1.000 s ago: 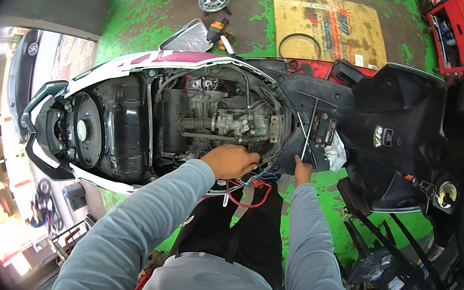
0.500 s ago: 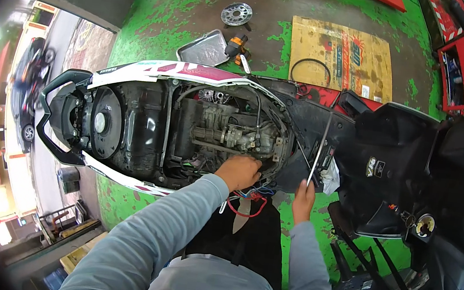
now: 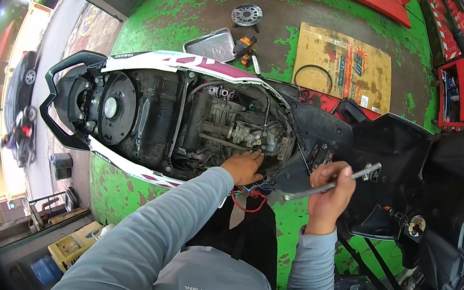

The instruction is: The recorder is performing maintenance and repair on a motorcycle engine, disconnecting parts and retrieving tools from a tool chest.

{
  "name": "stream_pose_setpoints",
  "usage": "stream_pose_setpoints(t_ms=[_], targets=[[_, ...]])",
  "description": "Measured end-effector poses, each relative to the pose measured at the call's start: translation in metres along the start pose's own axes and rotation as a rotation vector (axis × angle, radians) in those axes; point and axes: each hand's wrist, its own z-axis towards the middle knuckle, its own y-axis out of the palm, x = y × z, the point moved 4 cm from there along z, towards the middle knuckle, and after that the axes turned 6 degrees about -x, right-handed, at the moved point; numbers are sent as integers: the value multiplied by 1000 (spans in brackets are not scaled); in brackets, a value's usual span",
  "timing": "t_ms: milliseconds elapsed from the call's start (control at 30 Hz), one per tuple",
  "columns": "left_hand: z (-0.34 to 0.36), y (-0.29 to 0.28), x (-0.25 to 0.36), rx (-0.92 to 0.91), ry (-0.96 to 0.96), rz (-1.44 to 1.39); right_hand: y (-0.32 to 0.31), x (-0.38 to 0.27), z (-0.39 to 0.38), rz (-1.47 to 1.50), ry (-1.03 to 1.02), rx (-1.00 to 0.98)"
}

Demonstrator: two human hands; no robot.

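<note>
A scooter with its seat off lies across the view, its engine bay [image 3: 228, 130] uncovered. My left hand [image 3: 243, 168] rests at the near side of the bay, beside the grey metal engine parts. Its fingers are stretched out and their tips are partly hidden; I see nothing held in them. My right hand [image 3: 331, 195] is raised to the right of the bay, closed around a slim silver metal rod-shaped tool [image 3: 365, 172]. The rod slants across the fingers, with both ends sticking out. Red and blue wires [image 3: 250, 206] hang beside my left hand.
Beyond the scooter, a metal tray [image 3: 209, 45], an orange-black power tool [image 3: 245, 49] and a round slotted metal part [image 3: 247, 15] sit on the green floor. A black belt loop [image 3: 313, 77] lies on cardboard [image 3: 379, 76]. A red tool cabinet [image 3: 458, 97] stands far right.
My right hand has risen and moved right, and the rod has turned from nearly upright to a flatter slant. My left hand stays at the engine bay. The whole view has shifted slightly.
</note>
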Motion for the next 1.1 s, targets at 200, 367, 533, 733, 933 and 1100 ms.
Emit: stream_pose_setpoints(t_ms=[200,367,533,733,933,1100], targets=[[1,4,7,-8,-31,52,26,-9,2,288,-206,-208],[0,5,15,-3,-43,92,16,27,5,267,-218,-224],[2,2,13,-12,-40,74,10,46,13,299,-204,-239],[2,3,10,-23,-33,62,5,53,17,308,-160,-294],[1,2,11,-27,-34,46,1,47,26,221,-86,-402],[3,3,10,-23,-29,46,7,37,32,80,6,-614]])
